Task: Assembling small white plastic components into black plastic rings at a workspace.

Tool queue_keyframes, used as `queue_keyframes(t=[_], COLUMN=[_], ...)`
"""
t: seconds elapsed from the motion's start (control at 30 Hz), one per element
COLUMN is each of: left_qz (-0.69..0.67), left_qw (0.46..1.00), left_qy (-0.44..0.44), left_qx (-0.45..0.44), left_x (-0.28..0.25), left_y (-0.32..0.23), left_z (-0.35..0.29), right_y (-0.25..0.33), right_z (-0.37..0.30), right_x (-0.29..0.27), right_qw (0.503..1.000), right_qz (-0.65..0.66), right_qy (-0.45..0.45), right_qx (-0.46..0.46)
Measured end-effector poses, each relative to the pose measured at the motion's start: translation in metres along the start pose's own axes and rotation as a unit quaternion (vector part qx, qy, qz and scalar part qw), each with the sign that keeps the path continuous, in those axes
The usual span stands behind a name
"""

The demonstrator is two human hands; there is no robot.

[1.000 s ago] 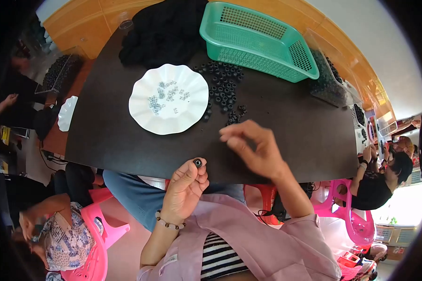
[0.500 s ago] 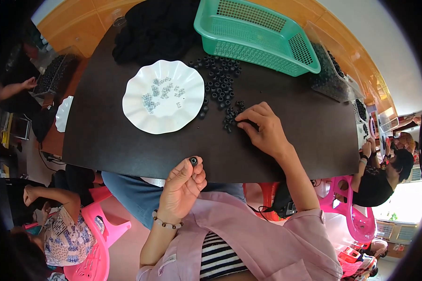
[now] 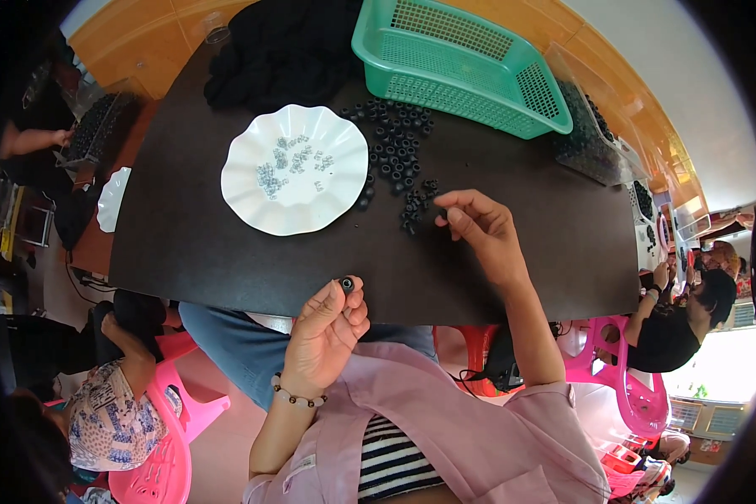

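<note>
My left hand [image 3: 323, 323] is at the table's front edge, with a small black ring-shaped part [image 3: 347, 285] pinched between thumb and fingertips; its round opening faces up. My right hand [image 3: 485, 231] hovers just right of a cluster of small black pieces [image 3: 413, 207]. Its thumb and forefinger are closed on what looks like one small black piece [image 3: 443, 214], mostly covered by the fingers. Beyond that cluster lies a heap of larger black ring-shaped parts [image 3: 395, 143]. Left of the heap, a white wavy-rimmed plate [image 3: 244, 202] holds many tiny clear pieces [image 3: 269, 179].
A green plastic basket [image 3: 462, 80] stands at the far side, beside a clear bin [image 3: 588, 143] of black parts. Black cloth [image 3: 281, 50] is bunched at the far left of the dark table [image 3: 227, 260]. Other people sit on pink chairs [image 3: 172, 420] at both sides.
My right hand has drawn slightly back and right from the small-piece cluster, its fingertips now closed on a small black piece. My left hand has stayed nearly still with its part.
</note>
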State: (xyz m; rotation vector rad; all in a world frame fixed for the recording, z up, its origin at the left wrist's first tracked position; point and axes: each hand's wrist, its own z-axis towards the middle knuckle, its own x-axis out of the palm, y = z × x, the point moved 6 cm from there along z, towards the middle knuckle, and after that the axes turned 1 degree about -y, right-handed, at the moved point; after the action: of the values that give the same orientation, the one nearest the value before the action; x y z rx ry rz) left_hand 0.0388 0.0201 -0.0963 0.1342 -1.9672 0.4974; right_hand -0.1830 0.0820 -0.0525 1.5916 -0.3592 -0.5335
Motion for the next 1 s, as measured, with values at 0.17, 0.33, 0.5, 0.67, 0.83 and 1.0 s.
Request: queue_keyframes(t=[0.17,0.33,0.5,0.67,0.83,1.0], left_qz=[-0.006,-0.012,-0.003,0.012,0.052,0.075], left_qw=[1.000,1.000,1.000,1.000,0.998,0.997], left_qy=[0.002,0.000,-0.004,-0.004,-0.013,0.020], left_qx=[0.001,0.002,0.004,0.011,0.013,0.014], left_x=[-0.001,-0.001,-0.001,-0.001,0.001,0.005], left_y=[0.000,-0.001,-0.001,0.000,0.002,0.003], left_z=[0.000,0.000,-0.001,-0.001,-0.001,-0.001], right_y=[-0.007,-0.011,-0.004,0.007,0.012,0.021], right_z=[-0.011,-0.016,-0.020,-0.024,-0.027,-0.033], right_x=[0.008,0.016,0.024,0.035,0.040,0.057], right_qw=[0.989,0.975,0.977,0.987,0.991,0.990], right_qz=[0.136,0.198,0.188,0.130,0.118,0.118], right_qy=[0.018,0.039,0.053,0.025,0.034,0.071], right_qx=[0.063,0.097,0.090,0.091,0.046,0.033])
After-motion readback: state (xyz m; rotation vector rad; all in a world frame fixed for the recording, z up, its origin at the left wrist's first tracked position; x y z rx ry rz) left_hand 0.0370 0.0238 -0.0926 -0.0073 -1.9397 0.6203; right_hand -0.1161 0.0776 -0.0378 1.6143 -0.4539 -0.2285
